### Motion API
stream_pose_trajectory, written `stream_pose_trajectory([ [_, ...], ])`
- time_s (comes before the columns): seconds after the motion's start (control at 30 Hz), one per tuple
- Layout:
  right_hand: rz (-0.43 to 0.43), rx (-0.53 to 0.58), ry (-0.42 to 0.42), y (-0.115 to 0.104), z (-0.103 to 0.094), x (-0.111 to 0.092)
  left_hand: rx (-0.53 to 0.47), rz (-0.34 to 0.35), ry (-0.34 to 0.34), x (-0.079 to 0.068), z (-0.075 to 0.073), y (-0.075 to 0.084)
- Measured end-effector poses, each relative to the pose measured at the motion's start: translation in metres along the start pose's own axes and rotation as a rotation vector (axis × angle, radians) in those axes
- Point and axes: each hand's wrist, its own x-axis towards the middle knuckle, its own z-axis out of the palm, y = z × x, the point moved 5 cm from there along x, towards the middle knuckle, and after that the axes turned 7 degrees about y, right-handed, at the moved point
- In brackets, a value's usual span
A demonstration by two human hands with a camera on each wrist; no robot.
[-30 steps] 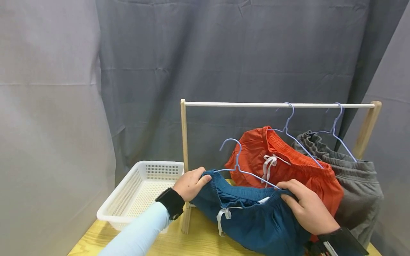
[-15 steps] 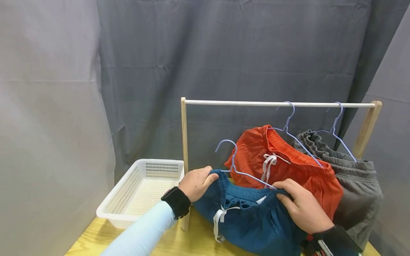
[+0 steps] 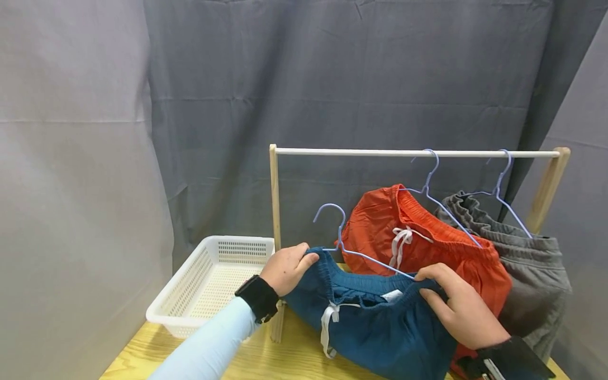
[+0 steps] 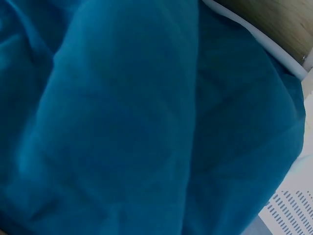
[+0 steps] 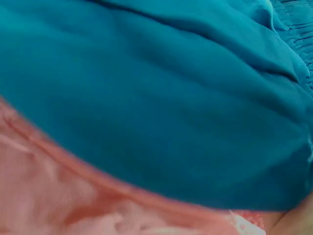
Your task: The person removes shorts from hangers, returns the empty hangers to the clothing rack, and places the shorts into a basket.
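Note:
Blue shorts point(image 3: 375, 327) with a white drawstring hang between both hands in the head view. My left hand point(image 3: 287, 268) pinches the left end of their waistband, thumb on top. At the waistband's right end my right hand point(image 3: 458, 303) pinches the cloth beside the tip of a lilac hanger point(image 3: 366, 257). The hanger lies inside the waistband, its hook standing up free, below the rail. Blue cloth point(image 4: 122, 117) fills most of the left wrist view. In the right wrist view the shorts point(image 5: 156, 112) cover most of the picture.
A wooden rack with a white rail point(image 3: 351, 152) stands behind. Orange shorts point(image 3: 427, 232) and grey shorts point(image 3: 532, 279) hang from it on lilac hangers, close behind my right hand. Left of the rack post point(image 3: 275, 211) sits a white perforated basket point(image 3: 166, 311) on the wooden table point(image 3: 242, 364).
The hanger's hook has shifted a little to the left. Both hands keep their hold on the waistband, moving only slightly.

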Motion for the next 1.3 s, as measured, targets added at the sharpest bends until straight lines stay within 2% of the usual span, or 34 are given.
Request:
stream_pose_trajectory([
  [0.2,0.074,-0.014,-0.017,0.008,-0.007,-0.005,-0.07,-0.048,0.002,-0.002,-0.006,-0.011],
  [0.33,0.133,-0.001,-0.003,0.014,-0.01,-0.009,-0.108,-0.071,0.031,-0.003,-0.011,-0.017],
  [0.53,0.222,-0.006,0.008,0.02,-0.008,-0.013,-0.117,-0.071,0.053,-0.003,-0.015,-0.018],
  [0.73,0.27,0.062,0.079,0.024,-0.001,-0.014,-0.129,-0.08,0.062,-0.003,-0.016,-0.017],
  [0.87,0.321,0.183,0.122,0.028,0.003,-0.015,-0.146,-0.091,0.065,-0.003,-0.016,-0.018],
  [1.1,0.519,0.41,0.11,0.036,0.009,-0.016,-0.158,-0.1,0.056,-0.002,-0.015,-0.02],
  [1.2,0.578,0.564,0.112,0.037,0.013,-0.018,-0.166,-0.118,0.052,-0.003,-0.014,-0.02],
  [1.3,0.601,0.745,0.121,0.036,0.02,-0.019,-0.176,-0.129,0.049,-0.004,-0.015,-0.019],
])
